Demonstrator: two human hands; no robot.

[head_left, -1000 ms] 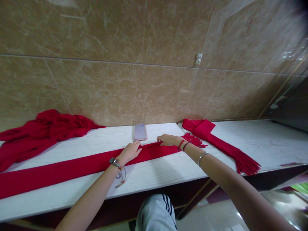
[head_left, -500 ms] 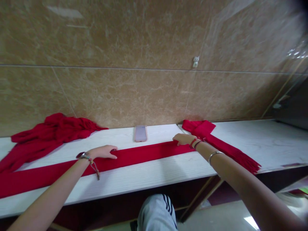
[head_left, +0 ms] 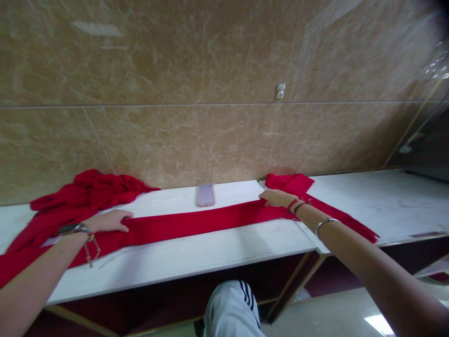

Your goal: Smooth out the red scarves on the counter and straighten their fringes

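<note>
A long red scarf [head_left: 196, 225] lies stretched lengthwise along a white countertop [head_left: 217, 248], its fringed end at the right. My left hand [head_left: 110, 221] is on the scarf's left part, thumb and fingers curled on the cloth, which creases beside them. At the right end, my right hand [head_left: 275, 198] pinches the upper edge near the fringe; its fingertips are partly hidden. Just beyond my right hand is another red fringed scarf [head_left: 291, 183], folded over at its upper end. A crumpled heap of red cloth [head_left: 94, 192] sits behind my left hand.
A phone [head_left: 206, 194] lies on the counter near the wall, between my hands. The tiled wall [head_left: 182, 140] rises right behind the counter and bears a small white figure [head_left: 280, 91]. Below the front edge are open shelf spaces, with my knee [head_left: 231, 304] in front.
My left hand has moved left along the scarf, and the cloth beside it now creases. My right hand has shifted slightly right, with the fringed end now showing under its wrist.
</note>
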